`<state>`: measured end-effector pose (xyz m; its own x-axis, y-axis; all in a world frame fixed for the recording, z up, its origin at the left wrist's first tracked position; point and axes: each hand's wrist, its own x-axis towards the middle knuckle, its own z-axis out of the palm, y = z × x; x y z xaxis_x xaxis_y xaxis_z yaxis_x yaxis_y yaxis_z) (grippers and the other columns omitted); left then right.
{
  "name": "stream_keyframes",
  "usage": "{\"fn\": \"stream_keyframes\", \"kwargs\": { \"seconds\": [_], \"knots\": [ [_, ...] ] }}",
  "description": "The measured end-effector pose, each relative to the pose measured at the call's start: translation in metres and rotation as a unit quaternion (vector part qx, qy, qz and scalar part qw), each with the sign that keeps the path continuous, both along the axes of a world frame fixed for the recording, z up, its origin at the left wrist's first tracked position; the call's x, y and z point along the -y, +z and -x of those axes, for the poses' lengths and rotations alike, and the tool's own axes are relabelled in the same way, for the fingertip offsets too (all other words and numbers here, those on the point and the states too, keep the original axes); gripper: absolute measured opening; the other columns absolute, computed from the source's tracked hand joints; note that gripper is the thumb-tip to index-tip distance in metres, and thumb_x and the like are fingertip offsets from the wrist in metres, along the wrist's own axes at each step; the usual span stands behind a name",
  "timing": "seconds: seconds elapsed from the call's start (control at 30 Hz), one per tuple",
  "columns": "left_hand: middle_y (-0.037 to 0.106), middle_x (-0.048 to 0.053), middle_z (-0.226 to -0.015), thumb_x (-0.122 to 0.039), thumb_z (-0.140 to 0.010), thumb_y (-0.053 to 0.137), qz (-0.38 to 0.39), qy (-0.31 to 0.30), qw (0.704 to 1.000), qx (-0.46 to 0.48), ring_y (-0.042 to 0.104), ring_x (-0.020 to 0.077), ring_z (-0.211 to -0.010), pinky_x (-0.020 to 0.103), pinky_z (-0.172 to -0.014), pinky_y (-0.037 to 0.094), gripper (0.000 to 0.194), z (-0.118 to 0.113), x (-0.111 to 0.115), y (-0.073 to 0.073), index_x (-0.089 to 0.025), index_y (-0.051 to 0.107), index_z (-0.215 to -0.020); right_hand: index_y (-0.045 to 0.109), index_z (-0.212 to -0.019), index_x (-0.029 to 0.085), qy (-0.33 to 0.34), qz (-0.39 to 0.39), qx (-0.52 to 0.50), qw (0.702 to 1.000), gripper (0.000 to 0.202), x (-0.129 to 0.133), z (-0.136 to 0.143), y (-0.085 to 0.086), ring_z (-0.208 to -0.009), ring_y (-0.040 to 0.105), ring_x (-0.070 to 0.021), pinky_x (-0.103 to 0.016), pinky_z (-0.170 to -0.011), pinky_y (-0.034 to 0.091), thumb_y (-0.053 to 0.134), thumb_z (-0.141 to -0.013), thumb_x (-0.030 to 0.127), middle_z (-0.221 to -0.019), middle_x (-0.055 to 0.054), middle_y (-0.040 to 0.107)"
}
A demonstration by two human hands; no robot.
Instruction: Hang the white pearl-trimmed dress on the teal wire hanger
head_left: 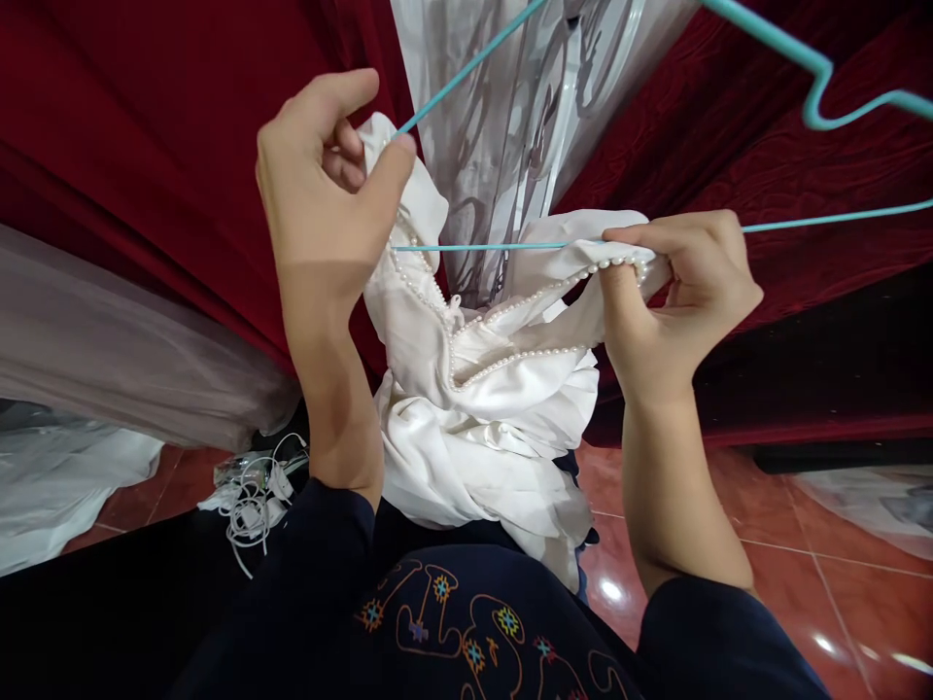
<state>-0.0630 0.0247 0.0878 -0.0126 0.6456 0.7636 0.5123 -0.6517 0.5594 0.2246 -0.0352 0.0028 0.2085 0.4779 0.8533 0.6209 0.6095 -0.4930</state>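
A white dress (437,447) with a pearl-beaded neckline hangs bunched in front of my torso. The turquoise wire hanger (473,63) has one end inside the dress's left shoulder, and its lower bar crosses above the neckline. My left hand (331,165) pinches that shoulder against the hanger with the thumb, while the index finger sticks out. On the other side my right hand (677,292) grips the right shoulder's beaded edge between thumb and fingers. There the hanger's bar passes behind the hand, and its notched right arm lies above and apart from the cloth.
Dark red curtains (146,146) hang at both sides, with a sheer white drape (481,126) between them. White cables (255,506) lie tangled on a black surface at lower left. Reddish floor tiles (765,554) show at right, and white fabric (65,486) spreads at far left.
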Motion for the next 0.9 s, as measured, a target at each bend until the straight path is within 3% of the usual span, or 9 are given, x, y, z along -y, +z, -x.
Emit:
{"fn": "stream_keyframes", "kwargs": {
  "seconds": [0.13,0.23,0.3,0.43,0.53,0.63,0.73,0.83,0.9],
  "knots": [
    [0.066,0.006,-0.113,-0.022,-0.099,0.086,-0.044,0.026,0.998,0.046,0.067,0.0235,-0.099,0.039,-0.083,0.057,0.027,-0.012,0.021,-0.022,-0.022,0.078,-0.125,0.074,-0.097,0.029,-0.012,0.018,0.006,1.000,0.008,0.000,0.000,0.000,-0.095,0.067,-0.0250,-0.048,-0.087,0.056,0.066,-0.095,0.030,-0.097,-0.006,0.070],
    [0.069,0.004,-0.109,-0.026,-0.105,0.078,-0.115,0.036,0.983,0.140,0.067,0.0254,-0.108,0.045,-0.096,0.056,0.008,-0.032,0.054,-0.040,-0.026,0.080,-0.112,0.074,-0.099,0.031,0.015,0.013,-0.002,1.000,0.009,-0.002,0.000,-0.002,-0.096,0.066,-0.0244,-0.048,-0.090,0.055,0.066,-0.096,0.028,-0.099,-0.006,0.069],
    [0.073,0.002,-0.103,-0.025,-0.106,0.075,-0.117,0.000,0.973,0.201,0.069,0.0224,-0.100,0.042,-0.091,0.057,0.008,-0.046,0.074,-0.051,-0.028,0.082,-0.105,0.075,-0.099,0.031,0.027,0.005,-0.008,1.000,0.010,-0.003,0.001,-0.002,-0.095,0.066,-0.0239,-0.048,-0.090,0.055,0.066,-0.097,0.027,-0.099,-0.006,0.069],
    [0.079,0.008,-0.096,-0.047,-0.108,0.072,0.176,-0.186,0.942,0.217,0.075,0.0206,-0.083,0.032,-0.072,0.061,0.027,-0.061,0.085,-0.073,-0.021,0.082,-0.111,0.075,-0.097,0.029,0.013,-0.005,-0.012,1.000,0.010,-0.005,0.001,-0.003,-0.093,0.067,-0.0228,-0.046,-0.086,0.056,0.066,-0.094,0.028,-0.097,-0.006,0.069],
    [0.077,0.014,-0.125,-0.066,-0.100,0.075,0.249,-0.238,0.900,0.268,0.077,0.0296,-0.112,0.037,-0.085,0.066,0.051,-0.068,0.067,-0.086,-0.023,0.074,-0.126,0.076,-0.101,0.029,0.020,-0.006,-0.007,1.000,0.015,-0.006,0.001,-0.004,-0.097,0.069,-0.0225,-0.047,-0.089,0.058,0.063,-0.095,0.030,-0.098,-0.004,0.067],
    [0.070,0.013,-0.135,-0.068,-0.107,0.064,0.207,-0.257,0.880,0.341,0.066,0.0352,-0.138,0.050,-0.103,0.063,0.048,-0.077,0.049,-0.087,-0.024,0.069,-0.126,0.077,-0.107,0.031,0.040,-0.006,-0.003,0.999,0.020,-0.006,0.000,-0.002,-0.102,0.069,-0.0223,-0.048,-0.094,0.059,0.062,-0.094,0.028,-0.101,-0.003,0.066],
    [0.069,0.011,-0.123,-0.062,-0.108,0.065,0.200,-0.286,0.862,0.368,0.063,0.0353,-0.142,0.051,-0.110,0.059,0.041,-0.083,0.046,-0.081,-0.021,0.065,-0.112,0.079,-0.114,0.031,0.050,0.000,0.000,0.999,0.025,-0.004,-0.003,-0.003,-0.112,0.069,-0.0241,-0.048,-0.097,0.058,0.064,-0.094,0.028,-0.110,-0.006,0.070],
    [0.066,0.007,-0.110,-0.051,-0.096,0.084,0.199,-0.309,0.852,0.374,0.065,0.0334,-0.138,0.043,-0.103,0.064,0.039,-0.081,0.053,-0.076,-0.024,0.056,-0.098,0.078,-0.126,0.029,0.067,-0.051,-0.033,0.996,0.038,-0.002,-0.019,-0.018,-0.119,0.068,-0.0274,-0.040,-0.081,0.057,0.072,-0.089,0.037,-0.125,-0.009,0.070],
    [0.063,0.006,-0.106,-0.041,-0.093,0.088,0.210,-0.316,0.845,0.376,0.064,0.0322,-0.138,0.039,-0.095,0.067,0.039,-0.075,0.056,-0.073,-0.025,0.052,-0.096,0.079,-0.121,0.026,0.030,-0.132,-0.112,0.985,0.045,-0.001,-0.040,-0.036,-0.105,0.067,-0.0239,-0.033,-0.070,0.051,0.079,-0.079,0.044,-0.122,-0.009,0.069]
  ]
}}
